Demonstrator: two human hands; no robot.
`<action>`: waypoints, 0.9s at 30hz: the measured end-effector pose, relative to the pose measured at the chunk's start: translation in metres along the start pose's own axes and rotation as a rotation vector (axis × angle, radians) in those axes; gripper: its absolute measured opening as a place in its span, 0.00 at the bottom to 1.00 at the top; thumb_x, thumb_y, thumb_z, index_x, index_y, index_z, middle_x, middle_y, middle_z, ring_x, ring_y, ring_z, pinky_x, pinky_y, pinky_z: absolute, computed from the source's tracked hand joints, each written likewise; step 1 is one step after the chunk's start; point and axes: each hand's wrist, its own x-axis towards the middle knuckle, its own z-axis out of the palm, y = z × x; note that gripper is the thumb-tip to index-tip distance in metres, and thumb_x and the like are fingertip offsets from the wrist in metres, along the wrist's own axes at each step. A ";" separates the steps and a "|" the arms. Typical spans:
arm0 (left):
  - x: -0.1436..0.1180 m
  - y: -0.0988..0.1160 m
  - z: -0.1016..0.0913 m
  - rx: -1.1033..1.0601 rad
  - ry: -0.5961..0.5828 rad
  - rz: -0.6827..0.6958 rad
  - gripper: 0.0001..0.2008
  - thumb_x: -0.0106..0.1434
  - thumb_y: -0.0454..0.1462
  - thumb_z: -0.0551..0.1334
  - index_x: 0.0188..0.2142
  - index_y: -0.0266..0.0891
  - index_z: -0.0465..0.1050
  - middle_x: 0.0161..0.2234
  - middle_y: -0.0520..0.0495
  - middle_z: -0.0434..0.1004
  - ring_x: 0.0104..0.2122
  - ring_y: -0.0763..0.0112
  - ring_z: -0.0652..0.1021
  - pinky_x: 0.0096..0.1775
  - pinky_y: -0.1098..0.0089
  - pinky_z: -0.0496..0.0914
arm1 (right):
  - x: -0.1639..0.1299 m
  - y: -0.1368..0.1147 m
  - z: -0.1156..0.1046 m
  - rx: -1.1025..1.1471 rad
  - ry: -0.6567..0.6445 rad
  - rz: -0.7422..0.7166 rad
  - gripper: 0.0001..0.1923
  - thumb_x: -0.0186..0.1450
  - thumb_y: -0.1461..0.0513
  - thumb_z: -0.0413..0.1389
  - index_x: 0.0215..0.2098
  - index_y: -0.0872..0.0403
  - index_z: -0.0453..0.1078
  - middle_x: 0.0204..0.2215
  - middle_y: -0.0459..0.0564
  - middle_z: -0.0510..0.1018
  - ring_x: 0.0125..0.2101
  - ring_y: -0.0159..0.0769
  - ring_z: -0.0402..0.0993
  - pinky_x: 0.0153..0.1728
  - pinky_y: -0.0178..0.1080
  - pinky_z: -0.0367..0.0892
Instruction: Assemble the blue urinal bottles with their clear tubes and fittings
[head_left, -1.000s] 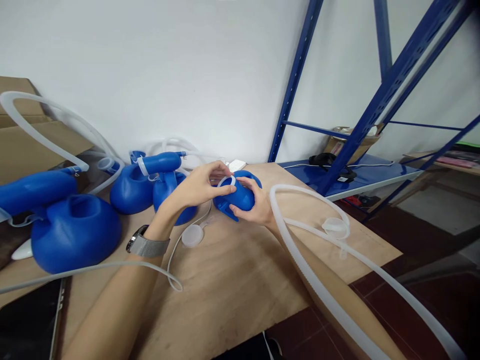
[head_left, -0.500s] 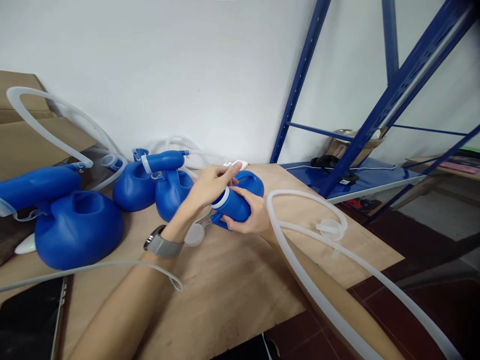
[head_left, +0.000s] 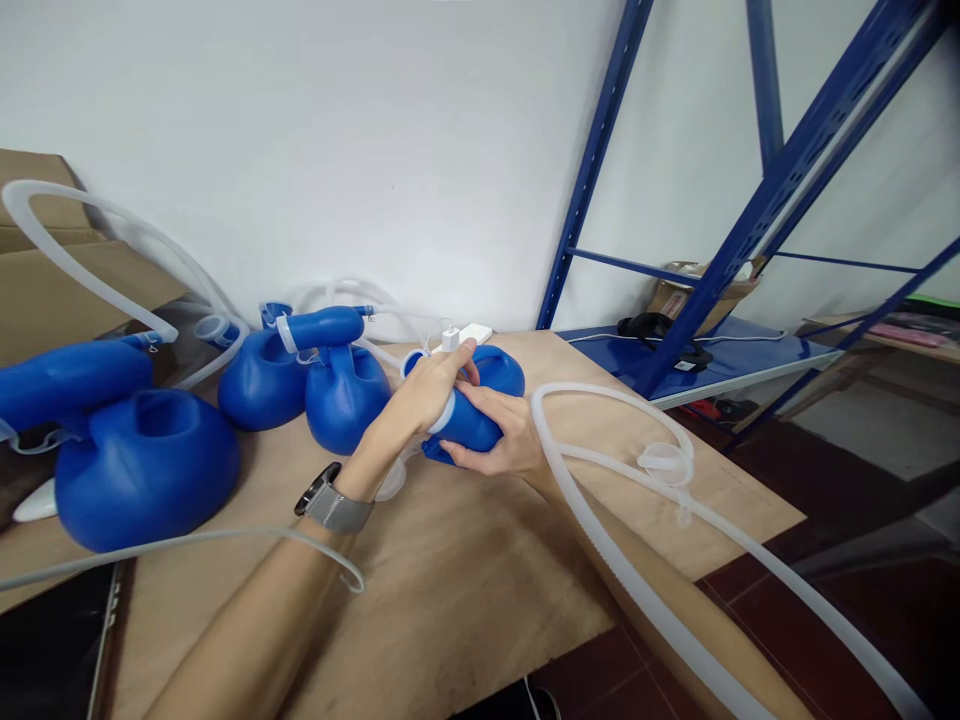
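Note:
A blue plastic urinal cylinder (head_left: 477, 428) lies between my hands, with a white ring (head_left: 445, 412) at its left end. My right hand (head_left: 501, 432) is wrapped round the cylinder from the right. My left hand (head_left: 433, 388), watch at the wrist, closes at the ringed end, its thumb pointing up and away. Past its knuckles shows a blue mouthpiece (head_left: 415, 362) with a white rim; how it joins the cylinder is hidden. Behind is a round blue bottle body (head_left: 501, 370). A translucent cap (head_left: 392, 482) hangs below the left wrist.
Several blue urinal bottles (head_left: 146, 475) with translucent hoses stand on the left, before a cardboard box (head_left: 90, 290). A long hose (head_left: 600, 520) with a clear cap (head_left: 666, 463) loops at right. A white plug (head_left: 450, 338) sits near the wall. Blue shelving (head_left: 596, 170) stands beyond.
My left hand has shifted slightly left and down and turned over the ringed end. The blue mouthpiece now shows beyond it. The view has moved slightly.

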 end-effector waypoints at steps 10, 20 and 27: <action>0.003 0.023 -0.001 -0.688 -0.047 -0.009 0.32 0.62 0.62 0.55 0.37 0.34 0.75 0.42 0.37 0.80 0.47 0.55 0.78 0.53 0.59 0.70 | 0.009 -0.009 -0.010 0.274 0.026 0.269 0.43 0.50 0.39 0.63 0.57 0.54 0.71 0.55 0.53 0.79 0.57 0.33 0.78 0.70 0.44 0.74; -0.003 0.020 -0.013 -0.333 0.038 -0.169 0.29 0.64 0.60 0.56 0.41 0.34 0.74 0.45 0.40 0.78 0.46 0.57 0.77 0.52 0.59 0.68 | 0.001 -0.001 0.005 -0.014 0.005 0.118 0.41 0.52 0.42 0.63 0.59 0.51 0.69 0.56 0.49 0.78 0.56 0.27 0.78 0.64 0.35 0.78; -0.006 0.017 0.004 -0.195 -0.072 -0.107 0.40 0.69 0.65 0.42 0.54 0.37 0.75 0.45 0.41 0.78 0.47 0.57 0.77 0.57 0.55 0.65 | -0.004 -0.001 0.013 -0.243 0.174 -0.238 0.37 0.55 0.46 0.63 0.60 0.52 0.69 0.53 0.47 0.80 0.53 0.25 0.79 0.55 0.29 0.81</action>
